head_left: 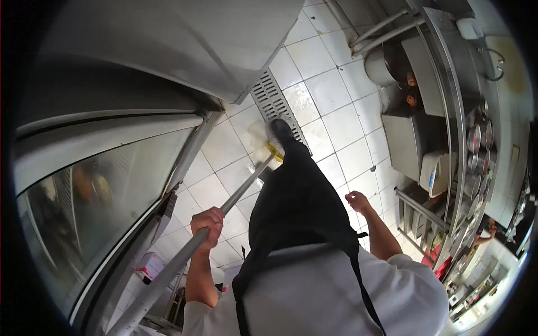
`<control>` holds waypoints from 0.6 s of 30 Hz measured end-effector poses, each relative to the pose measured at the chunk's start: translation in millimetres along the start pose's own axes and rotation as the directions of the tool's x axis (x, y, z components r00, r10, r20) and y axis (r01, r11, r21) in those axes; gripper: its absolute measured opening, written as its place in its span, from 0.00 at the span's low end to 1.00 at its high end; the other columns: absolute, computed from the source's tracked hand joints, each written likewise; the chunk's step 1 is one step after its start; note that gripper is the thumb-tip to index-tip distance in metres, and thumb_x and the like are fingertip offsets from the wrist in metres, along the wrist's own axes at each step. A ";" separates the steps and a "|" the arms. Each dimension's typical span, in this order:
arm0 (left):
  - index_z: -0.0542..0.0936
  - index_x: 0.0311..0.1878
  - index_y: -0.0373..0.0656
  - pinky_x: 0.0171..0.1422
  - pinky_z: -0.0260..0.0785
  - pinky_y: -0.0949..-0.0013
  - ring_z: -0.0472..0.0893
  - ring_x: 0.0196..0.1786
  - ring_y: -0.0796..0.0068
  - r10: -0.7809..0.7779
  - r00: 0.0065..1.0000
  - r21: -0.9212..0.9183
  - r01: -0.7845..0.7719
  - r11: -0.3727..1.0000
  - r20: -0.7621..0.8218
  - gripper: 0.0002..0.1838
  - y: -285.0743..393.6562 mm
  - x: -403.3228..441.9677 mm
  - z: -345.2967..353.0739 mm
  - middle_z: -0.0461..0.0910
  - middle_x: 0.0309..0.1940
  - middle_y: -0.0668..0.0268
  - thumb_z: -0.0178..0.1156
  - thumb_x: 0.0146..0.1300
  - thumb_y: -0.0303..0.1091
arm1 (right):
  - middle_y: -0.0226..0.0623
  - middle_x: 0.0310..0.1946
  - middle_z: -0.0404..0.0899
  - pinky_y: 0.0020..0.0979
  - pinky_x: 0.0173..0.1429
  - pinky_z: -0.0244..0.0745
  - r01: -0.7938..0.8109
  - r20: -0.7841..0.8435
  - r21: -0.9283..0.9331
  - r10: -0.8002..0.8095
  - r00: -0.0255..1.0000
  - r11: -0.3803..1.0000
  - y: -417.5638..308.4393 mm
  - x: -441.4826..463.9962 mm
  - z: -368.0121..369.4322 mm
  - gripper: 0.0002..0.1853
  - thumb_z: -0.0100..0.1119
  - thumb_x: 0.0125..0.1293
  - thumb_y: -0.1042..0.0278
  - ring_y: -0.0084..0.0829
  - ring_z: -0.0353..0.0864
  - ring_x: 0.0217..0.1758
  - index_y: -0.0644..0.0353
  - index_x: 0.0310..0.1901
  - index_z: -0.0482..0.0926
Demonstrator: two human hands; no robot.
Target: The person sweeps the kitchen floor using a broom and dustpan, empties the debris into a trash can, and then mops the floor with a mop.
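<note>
My left hand (208,227) is wrapped around a long grey pole (238,193) that slants across the left side of the view. At its far end is a small yellow head (274,151) down on the floor, beside my dark shoe (282,130); part of it is hidden, so I cannot tell if it is a squeegee or a brush. My right hand (357,200) hangs over the tiles at my side, its fingers loosely curled, with nothing visible in it.
White floor tiles (350,126) look wet in places. A slotted drain grate (268,92) runs past my foot. To the left stands a glass-doored cabinet (112,185); on the right, a steel rack (457,101) carries pots, with bins (412,143) beneath. Another person's arm (486,232) shows at far right.
</note>
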State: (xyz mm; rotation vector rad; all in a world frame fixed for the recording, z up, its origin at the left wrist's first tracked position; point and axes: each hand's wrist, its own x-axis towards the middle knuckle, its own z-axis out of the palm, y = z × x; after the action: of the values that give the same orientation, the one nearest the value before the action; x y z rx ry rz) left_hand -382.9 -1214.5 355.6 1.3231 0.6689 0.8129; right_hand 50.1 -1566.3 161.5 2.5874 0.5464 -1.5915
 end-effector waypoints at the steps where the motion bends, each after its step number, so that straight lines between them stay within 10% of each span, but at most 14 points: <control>1: 0.65 0.17 0.43 0.31 0.64 0.65 0.68 0.19 0.72 -0.009 1.000 -0.002 0.009 1.000 -0.017 0.19 0.1 -4.6 1.8 0.69 0.15 0.67 0.60 0.61 0.31 | 0.37 0.29 0.83 0.32 0.42 0.75 0.013 -0.003 0.060 -0.013 1.000 0.998 -3.8 9.5 -5.5 0.22 0.59 0.66 0.45 0.31 0.81 0.35 0.60 0.43 0.80; 18: 0.63 0.16 0.45 0.31 0.66 0.65 0.68 0.19 0.72 -0.025 0.969 -0.019 0.021 1.000 -0.245 0.21 5.2 -12.4 33.2 0.68 0.13 0.69 0.63 0.59 0.31 | 0.34 0.32 0.81 0.28 0.41 0.72 0.298 -0.084 0.403 -0.290 0.953 0.865 -204.5 79.1 -135.0 0.20 0.56 0.69 0.53 0.24 0.79 0.34 0.63 0.49 0.76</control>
State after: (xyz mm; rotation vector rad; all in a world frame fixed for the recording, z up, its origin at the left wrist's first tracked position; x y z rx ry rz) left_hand -363.6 -1243.2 365.0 1.2079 0.8690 0.9709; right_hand 131.1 -1322.8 183.3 2.9392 0.7052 -1.9658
